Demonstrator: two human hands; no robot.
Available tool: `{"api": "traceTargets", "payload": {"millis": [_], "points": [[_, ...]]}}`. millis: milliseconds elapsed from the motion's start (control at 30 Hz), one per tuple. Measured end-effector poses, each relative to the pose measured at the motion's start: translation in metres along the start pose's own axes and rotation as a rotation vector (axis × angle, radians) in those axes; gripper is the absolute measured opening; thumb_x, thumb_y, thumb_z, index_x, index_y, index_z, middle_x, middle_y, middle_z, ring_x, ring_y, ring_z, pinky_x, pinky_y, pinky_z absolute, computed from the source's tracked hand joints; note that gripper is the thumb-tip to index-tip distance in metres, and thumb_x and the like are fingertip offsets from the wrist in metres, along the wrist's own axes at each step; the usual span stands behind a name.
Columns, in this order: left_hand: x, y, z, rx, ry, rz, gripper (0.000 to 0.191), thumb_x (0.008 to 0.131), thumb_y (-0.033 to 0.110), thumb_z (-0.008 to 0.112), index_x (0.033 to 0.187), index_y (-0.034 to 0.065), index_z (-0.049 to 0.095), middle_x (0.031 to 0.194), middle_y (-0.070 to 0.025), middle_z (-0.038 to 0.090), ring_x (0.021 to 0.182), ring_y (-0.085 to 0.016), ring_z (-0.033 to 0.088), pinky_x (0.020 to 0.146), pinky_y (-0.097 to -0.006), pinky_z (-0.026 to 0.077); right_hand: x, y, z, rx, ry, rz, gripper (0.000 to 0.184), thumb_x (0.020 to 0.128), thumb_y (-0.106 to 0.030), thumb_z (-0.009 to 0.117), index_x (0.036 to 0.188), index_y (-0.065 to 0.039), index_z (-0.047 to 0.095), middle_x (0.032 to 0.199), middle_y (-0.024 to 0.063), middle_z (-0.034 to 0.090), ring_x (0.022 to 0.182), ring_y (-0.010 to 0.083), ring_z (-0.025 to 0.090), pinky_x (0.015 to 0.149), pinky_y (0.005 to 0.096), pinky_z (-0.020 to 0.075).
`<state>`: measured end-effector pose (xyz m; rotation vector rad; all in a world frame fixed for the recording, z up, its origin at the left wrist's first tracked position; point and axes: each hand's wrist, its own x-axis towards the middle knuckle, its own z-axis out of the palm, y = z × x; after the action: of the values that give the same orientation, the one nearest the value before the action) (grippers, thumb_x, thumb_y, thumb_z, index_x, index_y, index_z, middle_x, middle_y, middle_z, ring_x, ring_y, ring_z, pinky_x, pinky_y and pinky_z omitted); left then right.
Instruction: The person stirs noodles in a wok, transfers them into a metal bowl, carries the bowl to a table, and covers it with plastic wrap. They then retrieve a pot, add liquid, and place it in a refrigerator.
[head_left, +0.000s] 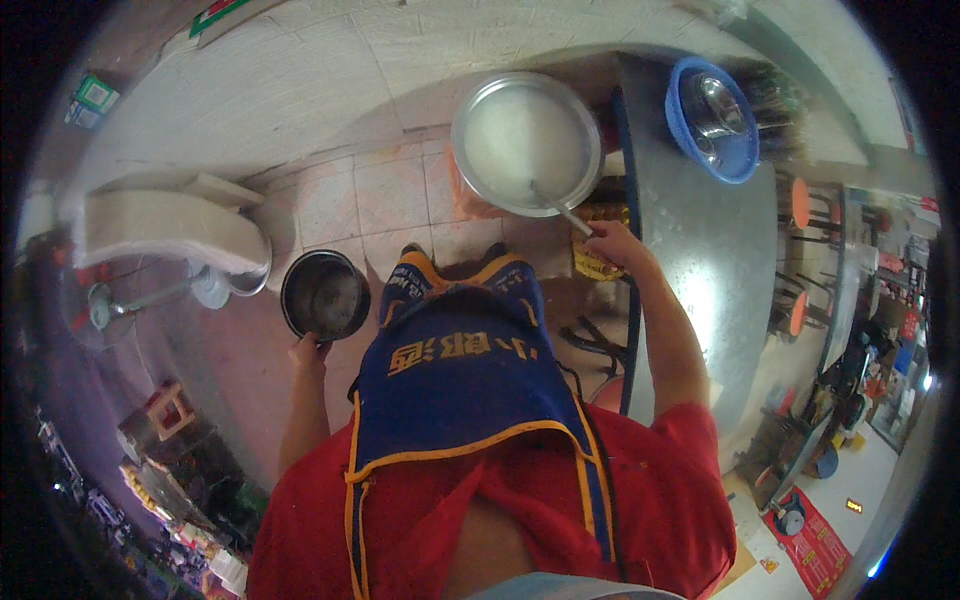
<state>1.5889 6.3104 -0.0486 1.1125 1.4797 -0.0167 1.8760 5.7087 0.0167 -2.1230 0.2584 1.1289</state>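
My right hand (611, 244) grips the handle of a metal ladle or spoon (561, 208), whose far end goes into a wide metal basin (596, 161). White contents (517, 142) fill much of the basin; I cannot tell whether they are grain or liquid. Something orange supports the basin from below. To the left, my left hand (309, 349) holds a dark round pot (327, 294) by its near side. The pot hangs above the floor, apart from the basin, and no food shows inside it.
A long grey table (686, 247) runs along my right, with a blue plastic basket (675, 112) of metal ware at its far end. Orange-topped stools (799, 202) stand beyond. Under the table's edge is a yellow container (596, 262). A white fan (100, 304) stands at left.
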Motion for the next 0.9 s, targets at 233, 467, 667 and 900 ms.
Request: {"api": "traceTargets", "payload": {"millis": [233,467,667,900], "points": [[-0.006,0.0,0.003,0.007,-0.007,-0.001,0.024,0.078,0.001,0.065,0.1,-0.0057,0.062,0.097,-0.0156,0.064,0.086,-0.028,0.065,0.07,-0.0414,0.059,0.005,0.007,0.011,-0.262,0.306,-0.299,0.045,0.083,-0.017,0.063,0.127,-0.008,0.062,0.092,0.0197,0.069,0.081,0.0315,0.068,0.075,0.0447,0.0542],[-0.013,-0.012,0.006,-0.031,-0.079,0.056,0.031,0.079,0.001,0.059,0.107,-0.0111,0.059,0.102,-0.0214,0.064,0.088,-0.032,0.068,0.073,-0.0413,0.062,0.038,0.019,0.039,-0.415,0.345,-0.143,0.047,0.082,-0.024,0.066,0.125,-0.006,0.059,0.111,0.0243,0.066,0.103,0.0442,0.062,0.088,0.051,0.05],[-0.03,-0.019,0.024,-0.071,-0.093,0.018,0.031,0.079,0.001,0.061,0.108,-0.0096,0.059,0.102,-0.02,0.066,0.088,-0.032,0.068,0.075,-0.043,0.062,0.054,0.019,0.059,-0.253,0.295,-0.283,0.044,0.084,-0.019,0.064,0.124,-0.002,0.059,0.096,0.0199,0.069,0.086,0.0341,0.068,0.074,0.0427,0.0543],[-0.05,-0.017,0.051,-0.078,-0.159,0.018,0.03,0.082,0.003,0.061,0.11,-0.0087,0.059,0.101,-0.0175,0.066,0.088,-0.031,0.067,0.075,-0.0439,0.061,0.048,0.017,0.06,0.481,-0.117,0.039,0.031,0.085,-0.016,0.067,0.115,-0.01,0.067,0.078,0.0043,0.063,0.06,0.0128,0.058,0.048,0.0292,0.0456]]}}
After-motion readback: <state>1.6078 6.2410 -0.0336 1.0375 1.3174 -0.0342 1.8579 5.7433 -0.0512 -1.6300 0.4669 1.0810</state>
